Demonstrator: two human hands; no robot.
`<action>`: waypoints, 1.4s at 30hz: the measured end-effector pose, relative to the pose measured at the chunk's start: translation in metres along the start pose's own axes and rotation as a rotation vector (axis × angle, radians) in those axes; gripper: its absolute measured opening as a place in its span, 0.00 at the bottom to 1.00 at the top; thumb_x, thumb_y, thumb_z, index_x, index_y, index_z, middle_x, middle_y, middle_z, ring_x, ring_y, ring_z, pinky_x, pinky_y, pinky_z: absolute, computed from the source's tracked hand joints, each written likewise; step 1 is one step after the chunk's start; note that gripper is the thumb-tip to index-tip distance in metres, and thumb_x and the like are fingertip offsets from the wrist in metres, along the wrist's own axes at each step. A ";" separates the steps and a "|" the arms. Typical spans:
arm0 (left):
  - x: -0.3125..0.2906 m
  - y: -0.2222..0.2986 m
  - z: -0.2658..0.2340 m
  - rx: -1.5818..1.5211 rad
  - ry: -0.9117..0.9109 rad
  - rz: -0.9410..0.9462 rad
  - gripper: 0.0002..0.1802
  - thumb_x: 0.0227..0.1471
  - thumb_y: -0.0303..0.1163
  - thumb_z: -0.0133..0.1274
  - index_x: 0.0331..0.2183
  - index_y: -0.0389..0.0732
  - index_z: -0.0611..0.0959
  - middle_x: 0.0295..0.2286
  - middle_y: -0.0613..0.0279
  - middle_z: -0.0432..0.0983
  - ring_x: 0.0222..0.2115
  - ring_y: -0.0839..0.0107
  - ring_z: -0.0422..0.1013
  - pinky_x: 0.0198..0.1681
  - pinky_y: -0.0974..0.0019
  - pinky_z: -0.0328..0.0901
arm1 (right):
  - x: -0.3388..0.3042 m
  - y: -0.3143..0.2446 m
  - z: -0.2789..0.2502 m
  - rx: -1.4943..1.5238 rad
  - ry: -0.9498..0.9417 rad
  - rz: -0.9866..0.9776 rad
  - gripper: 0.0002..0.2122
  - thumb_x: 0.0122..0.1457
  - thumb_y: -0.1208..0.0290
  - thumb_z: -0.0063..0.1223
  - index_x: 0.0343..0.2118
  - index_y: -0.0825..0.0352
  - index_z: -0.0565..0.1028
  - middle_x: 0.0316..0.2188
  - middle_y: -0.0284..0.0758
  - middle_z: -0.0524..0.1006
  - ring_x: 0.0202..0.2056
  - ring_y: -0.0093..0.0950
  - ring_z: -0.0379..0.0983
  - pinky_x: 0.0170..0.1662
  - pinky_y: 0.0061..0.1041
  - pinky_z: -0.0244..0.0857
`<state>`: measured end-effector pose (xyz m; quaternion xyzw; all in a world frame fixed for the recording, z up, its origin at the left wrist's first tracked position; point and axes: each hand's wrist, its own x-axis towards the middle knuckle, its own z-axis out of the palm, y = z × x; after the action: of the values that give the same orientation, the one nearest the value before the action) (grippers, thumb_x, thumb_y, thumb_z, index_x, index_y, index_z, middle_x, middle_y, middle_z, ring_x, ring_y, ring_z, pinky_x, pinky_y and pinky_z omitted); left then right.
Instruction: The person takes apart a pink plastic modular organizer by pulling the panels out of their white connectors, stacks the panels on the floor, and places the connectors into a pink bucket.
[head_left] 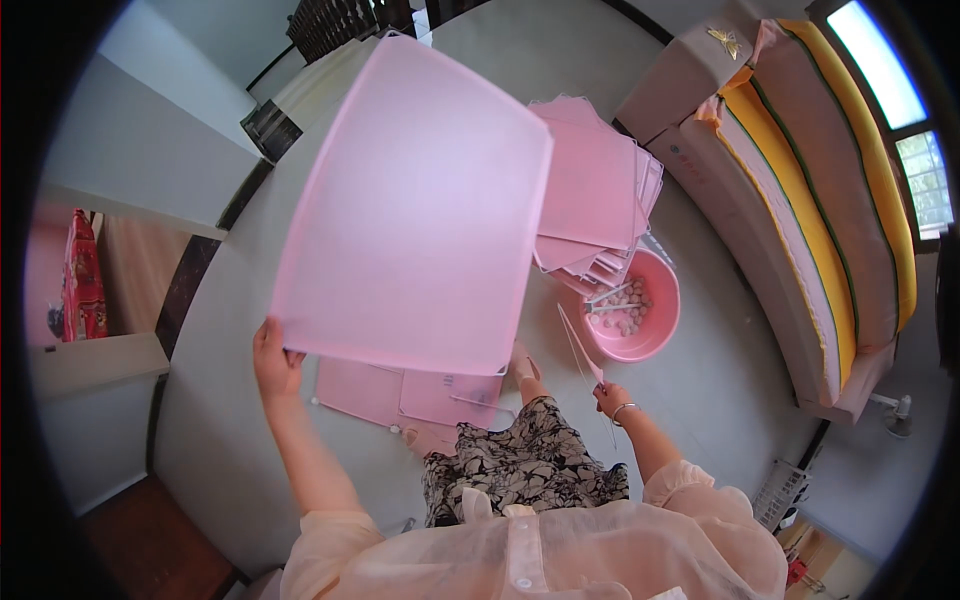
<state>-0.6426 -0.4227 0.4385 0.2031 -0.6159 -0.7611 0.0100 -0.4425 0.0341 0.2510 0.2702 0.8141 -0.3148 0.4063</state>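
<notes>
My left hand (275, 358) is closed on the lower left corner of a large, see-through pink panel (420, 215) with a thin rim. The panel is raised and tilted in front of me. In my right hand (613, 398), closed and lower down, is a narrow pink piece with thin wire edges (582, 350), seen nearly edge-on; it may be another panel. Beyond it stands a pink tub (655, 335) with several small round pale connectors (628, 318) and some white rods inside. A fanned stack of pink panels (590, 185) is partly hidden behind the raised panel.
Pink panels (365, 390) lie on the grey floor (225, 440) by my feet. A sofa (730, 230) with yellow-edged covers runs along the right. A white wire rack (780, 495) and a small fan-like device (897, 415) stand at the lower right. A doorway opens at the left.
</notes>
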 end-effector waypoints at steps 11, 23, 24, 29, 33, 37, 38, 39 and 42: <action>0.078 -0.182 0.191 -0.460 -0.224 -0.450 0.18 0.45 0.48 0.42 0.20 0.43 0.68 0.07 0.72 0.50 0.07 0.80 0.48 0.12 0.76 0.45 | 0.022 -0.007 0.017 -0.104 0.051 -0.281 0.09 0.50 0.67 0.39 0.31 0.65 0.66 0.15 0.37 0.71 0.18 0.30 0.68 0.25 0.27 0.62; 0.093 -0.250 0.173 0.204 -0.416 -0.698 0.18 0.46 0.41 0.43 0.35 0.38 0.66 0.27 0.59 0.69 0.23 0.75 0.65 0.22 0.75 0.60 | 0.018 -0.109 0.000 0.112 -0.014 -0.378 0.12 0.52 0.68 0.39 0.40 0.60 0.64 0.14 0.37 0.69 0.16 0.27 0.67 0.22 0.25 0.62; 0.088 -0.253 0.159 0.296 -0.433 -0.672 0.17 0.47 0.38 0.43 0.37 0.37 0.66 0.27 0.61 0.69 0.24 0.76 0.64 0.23 0.75 0.59 | 0.017 -0.115 -0.005 0.097 0.003 -0.332 0.11 0.52 0.69 0.39 0.39 0.62 0.65 0.14 0.35 0.68 0.15 0.23 0.66 0.22 0.22 0.62; 0.049 -0.284 0.063 0.105 -0.240 -0.779 0.11 0.45 0.36 0.44 0.28 0.38 0.70 0.22 0.62 0.69 0.17 0.77 0.64 0.17 0.77 0.58 | 0.001 -0.086 -0.023 0.203 0.119 -0.302 0.10 0.52 0.71 0.38 0.37 0.63 0.67 0.12 0.34 0.66 0.14 0.20 0.64 0.21 0.20 0.60; -0.014 -0.311 -0.024 0.252 -0.061 -0.944 0.11 0.44 0.36 0.43 0.26 0.37 0.70 0.18 0.61 0.69 0.12 0.76 0.62 0.12 0.75 0.57 | -0.058 -0.004 -0.050 0.464 0.237 -0.156 0.10 0.54 0.72 0.35 0.38 0.66 0.66 0.11 0.27 0.64 0.15 0.17 0.62 0.20 0.17 0.61; -0.075 -0.328 -0.104 0.624 -0.089 -1.121 0.12 0.46 0.35 0.40 0.23 0.35 0.71 0.17 0.59 0.68 0.12 0.74 0.63 0.10 0.73 0.57 | -0.128 0.091 -0.087 0.729 0.373 0.163 0.11 0.55 0.67 0.34 0.39 0.64 0.64 0.10 0.28 0.63 0.12 0.18 0.63 0.17 0.20 0.65; -0.087 -0.331 -0.113 0.717 -0.091 -1.146 0.12 0.46 0.34 0.39 0.23 0.35 0.71 0.17 0.58 0.68 0.12 0.74 0.63 0.10 0.73 0.56 | -0.139 0.108 -0.096 0.761 0.444 0.258 0.12 0.55 0.65 0.34 0.40 0.63 0.64 0.09 0.28 0.63 0.12 0.20 0.63 0.15 0.24 0.65; -0.091 -0.331 -0.116 0.721 -0.094 -1.150 0.12 0.46 0.34 0.39 0.23 0.35 0.71 0.17 0.58 0.68 0.12 0.74 0.63 0.10 0.73 0.56 | -0.147 0.120 -0.104 0.792 0.513 0.356 0.13 0.54 0.63 0.34 0.40 0.62 0.63 0.08 0.29 0.62 0.11 0.21 0.63 0.13 0.28 0.66; -0.097 -0.326 -0.117 0.850 -0.082 -1.216 0.12 0.47 0.34 0.38 0.24 0.35 0.71 0.18 0.58 0.69 0.12 0.74 0.63 0.10 0.73 0.56 | -0.153 0.137 -0.109 0.958 0.686 0.446 0.14 0.54 0.60 0.34 0.41 0.59 0.62 0.07 0.28 0.60 0.12 0.22 0.63 0.15 0.34 0.67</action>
<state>-0.4392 -0.4272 0.1423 0.4660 -0.6362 -0.3354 -0.5154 -0.3210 0.1758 0.3897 0.6711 0.5907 -0.4478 0.0120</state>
